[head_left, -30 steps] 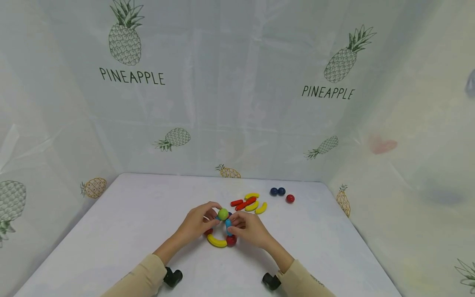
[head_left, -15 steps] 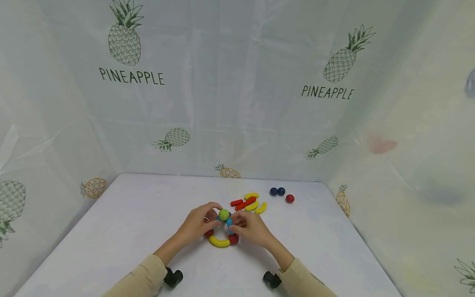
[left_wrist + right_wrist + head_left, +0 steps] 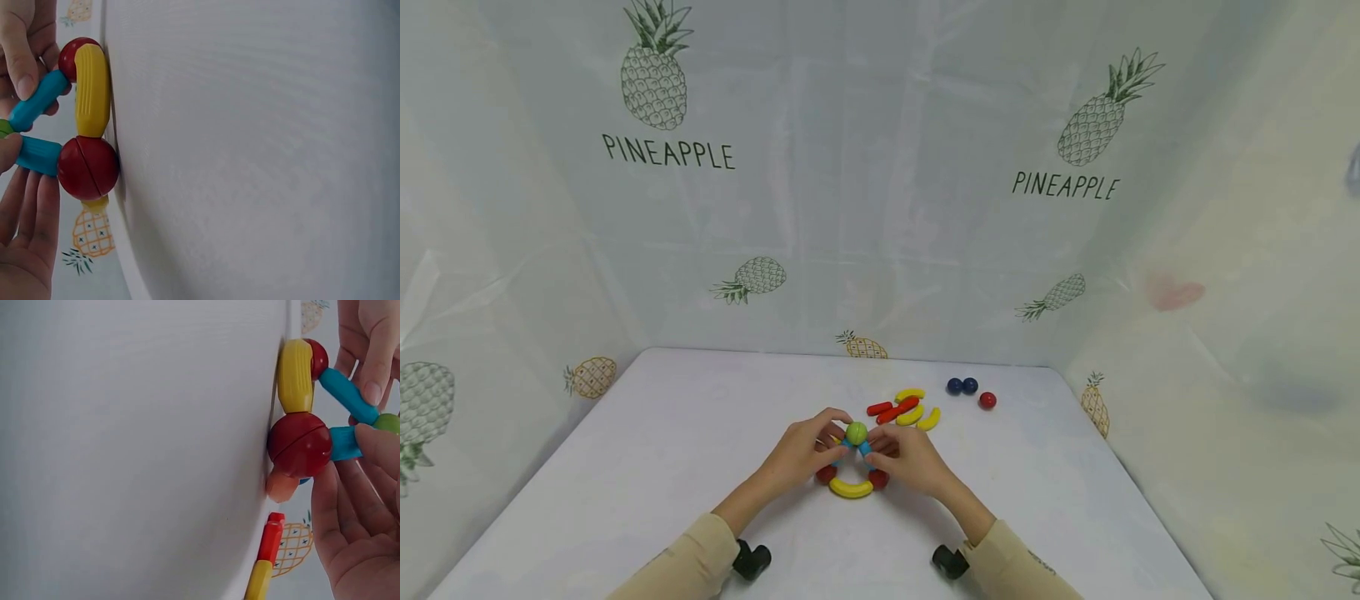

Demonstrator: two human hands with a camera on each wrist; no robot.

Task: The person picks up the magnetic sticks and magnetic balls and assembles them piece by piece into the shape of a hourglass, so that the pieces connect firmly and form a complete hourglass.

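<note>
A toy frame of magnetic balls and sticks stands on the white table between the two hands. A green ball (image 3: 856, 432) tops it, with a blue stick sloping down on each side to a red ball. A curved yellow stick (image 3: 851, 488) joins the two red balls along the near side. My left hand (image 3: 807, 447) pinches the left blue stick (image 3: 39, 155) between thumb and fingers, close under the green ball. On the other side, my right hand (image 3: 912, 460) pinches the right blue stick (image 3: 342, 443). An orange stick (image 3: 282, 486) extends behind the right red ball (image 3: 300, 445).
Behind the right hand lie loose red sticks (image 3: 880, 409) and several curved yellow sticks (image 3: 929, 418). Farther back are two dark blue balls (image 3: 970, 386) and a red ball (image 3: 988, 401). A pineapple-print sheet (image 3: 880, 208) hangs around the table.
The toy frame has turned slightly and shifted right, so its near yellow stick now sits more centred between the hands. Both hands keep their hold; the loose pieces stay put.
</note>
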